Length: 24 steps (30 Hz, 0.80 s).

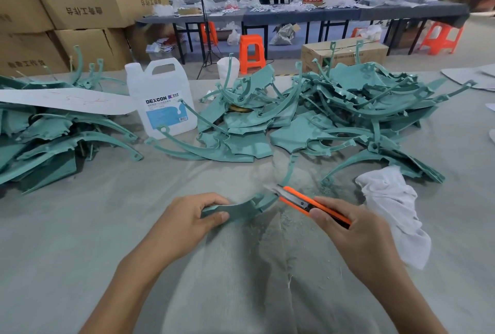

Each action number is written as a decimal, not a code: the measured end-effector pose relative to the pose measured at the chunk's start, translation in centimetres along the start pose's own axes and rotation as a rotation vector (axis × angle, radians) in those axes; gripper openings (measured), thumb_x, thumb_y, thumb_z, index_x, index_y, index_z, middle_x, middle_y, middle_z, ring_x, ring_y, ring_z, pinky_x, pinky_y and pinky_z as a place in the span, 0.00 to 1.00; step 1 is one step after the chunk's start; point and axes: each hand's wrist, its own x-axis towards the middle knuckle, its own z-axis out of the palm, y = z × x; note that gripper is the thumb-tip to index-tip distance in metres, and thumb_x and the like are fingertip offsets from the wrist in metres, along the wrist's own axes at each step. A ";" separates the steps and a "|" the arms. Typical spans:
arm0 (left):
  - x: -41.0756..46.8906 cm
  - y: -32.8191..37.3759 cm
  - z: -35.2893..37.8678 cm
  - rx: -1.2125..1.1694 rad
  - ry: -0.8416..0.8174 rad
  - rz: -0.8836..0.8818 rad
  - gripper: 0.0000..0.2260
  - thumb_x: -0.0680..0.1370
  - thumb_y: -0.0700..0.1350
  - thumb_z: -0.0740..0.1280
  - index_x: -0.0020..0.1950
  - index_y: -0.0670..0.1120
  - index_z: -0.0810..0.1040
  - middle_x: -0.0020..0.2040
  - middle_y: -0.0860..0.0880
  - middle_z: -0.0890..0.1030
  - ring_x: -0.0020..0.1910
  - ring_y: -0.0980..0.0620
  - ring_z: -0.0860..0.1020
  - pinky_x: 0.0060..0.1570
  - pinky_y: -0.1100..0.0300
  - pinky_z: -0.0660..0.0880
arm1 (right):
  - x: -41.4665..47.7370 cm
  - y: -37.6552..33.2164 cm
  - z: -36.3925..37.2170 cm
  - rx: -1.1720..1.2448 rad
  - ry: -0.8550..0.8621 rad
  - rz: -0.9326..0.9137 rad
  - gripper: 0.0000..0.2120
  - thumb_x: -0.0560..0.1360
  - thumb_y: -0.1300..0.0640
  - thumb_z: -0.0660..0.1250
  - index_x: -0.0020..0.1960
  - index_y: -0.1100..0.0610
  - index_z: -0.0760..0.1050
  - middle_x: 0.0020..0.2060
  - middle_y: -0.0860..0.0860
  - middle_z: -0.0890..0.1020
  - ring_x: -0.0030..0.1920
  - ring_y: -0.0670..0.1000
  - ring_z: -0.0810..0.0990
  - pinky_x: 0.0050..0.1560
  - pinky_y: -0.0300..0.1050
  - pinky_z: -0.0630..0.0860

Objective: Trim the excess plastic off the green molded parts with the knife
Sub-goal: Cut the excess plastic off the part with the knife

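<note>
Trimming a curved teal-green molded plastic part (241, 209), held low over the grey cloth-covered tabletop (93, 240) directly before the person. The left hand (187, 216) has its grip clamped on the part's near end, thumb against fingers. The right hand (356, 229) has its grip wrapped round the orange snap-blade utility knife (308, 203), whose bared blade tip meets the part's far end. The edge points leftward, roughly toward the holding fingers, so a slip off the thin plastic would likely carry it that way. Too steep an angle may gouge the part itself, and its slender far arm looks prone to flexing under pressure. Pale plastic shavings (284, 226) lie beneath the work. A crumpled white cloth (393, 207) sits just beside the right hand and could foul the knife wrist. Heaps of similar green parts (348, 108) crowd the tabletop beyond, near the arm's tip, with a white plastic jug bearing a blue label (160, 98) between them.
</note>
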 end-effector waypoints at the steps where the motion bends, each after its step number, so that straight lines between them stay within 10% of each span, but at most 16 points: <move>1: 0.2 -0.1 -0.3 -0.060 0.011 -0.006 0.06 0.78 0.49 0.72 0.51 0.61 0.82 0.44 0.57 0.85 0.44 0.56 0.82 0.49 0.54 0.77 | -0.1 0.2 0.1 0.024 0.020 0.018 0.08 0.75 0.48 0.72 0.52 0.37 0.82 0.33 0.30 0.80 0.32 0.39 0.79 0.34 0.31 0.71; 8: -0.5 -1.1 -1.0 -0.549 0.110 -0.082 0.13 0.69 0.55 0.76 0.50 0.51 0.83 0.45 0.45 0.86 0.43 0.48 0.84 0.43 0.55 0.79 | -1.6 2.6 -0.2 0.348 0.126 0.184 0.09 0.75 0.44 0.70 0.53 0.41 0.84 0.25 0.45 0.75 0.23 0.44 0.70 0.25 0.36 0.68; 13: -1.2 -2.2 -0.2 -0.259 0.224 0.095 0.07 0.77 0.53 0.68 0.55 0.59 0.81 0.49 0.55 0.84 0.45 0.59 0.81 0.44 0.69 0.74 | -2.7 3.9 0.0 0.567 0.170 0.276 0.12 0.70 0.43 0.70 0.51 0.46 0.85 0.35 0.53 0.82 0.26 0.50 0.70 0.23 0.39 0.66; 17: -1.8 -3.4 0.8 0.203 0.282 0.249 0.09 0.79 0.58 0.64 0.55 0.59 0.80 0.53 0.64 0.81 0.53 0.61 0.79 0.54 0.62 0.73 | -3.2 4.4 0.4 0.643 0.127 0.347 0.12 0.70 0.45 0.71 0.51 0.46 0.85 0.39 0.53 0.84 0.25 0.49 0.70 0.21 0.39 0.65; 24: -2.9 -5.2 3.5 0.411 -0.084 -0.054 0.38 0.62 0.86 0.52 0.62 0.66 0.75 0.67 0.68 0.67 0.70 0.61 0.64 0.70 0.59 0.59 | -3.6 5.2 0.3 0.551 0.006 0.318 0.11 0.74 0.62 0.73 0.52 0.49 0.86 0.30 0.54 0.79 0.27 0.49 0.74 0.24 0.39 0.71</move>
